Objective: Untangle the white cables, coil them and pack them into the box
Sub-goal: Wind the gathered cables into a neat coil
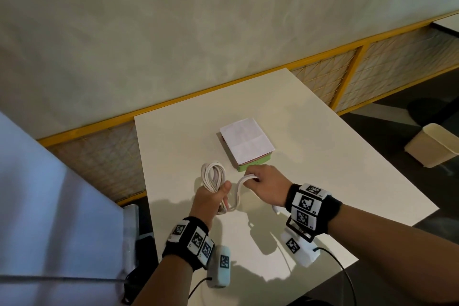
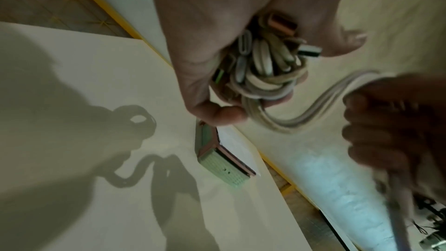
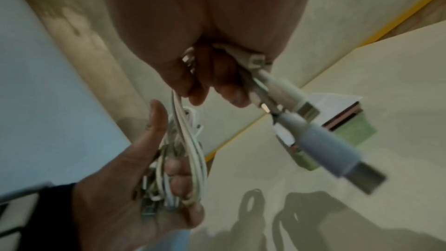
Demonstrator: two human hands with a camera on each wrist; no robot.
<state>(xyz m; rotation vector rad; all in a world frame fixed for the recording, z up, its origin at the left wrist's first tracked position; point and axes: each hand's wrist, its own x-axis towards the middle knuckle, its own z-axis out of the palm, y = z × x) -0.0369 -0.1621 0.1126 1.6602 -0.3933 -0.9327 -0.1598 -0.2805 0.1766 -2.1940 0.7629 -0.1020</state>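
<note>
My left hand (image 1: 213, 197) grips a coiled bundle of white cables (image 1: 213, 175) above the white table (image 1: 323, 156); its loops stick up past my thumb. In the left wrist view the coil (image 2: 263, 72) and several plugs sit in my curled fingers (image 2: 224, 114). A strand of cables (image 1: 238, 191) runs from the coil to my right hand (image 1: 263, 186), which holds it in curled fingers. In the right wrist view the USB plug ends (image 3: 337, 152) hang out of my right hand (image 3: 217, 79). The green box (image 1: 250, 165), a white sheet (image 1: 247, 140) on top, lies just beyond my hands.
A beige bin (image 1: 434, 145) stands on the dark floor to the right. A yellow-framed lattice panel (image 1: 347, 74) runs along the wall behind the table. A pale blue surface (image 1: 49, 194) fills the left side.
</note>
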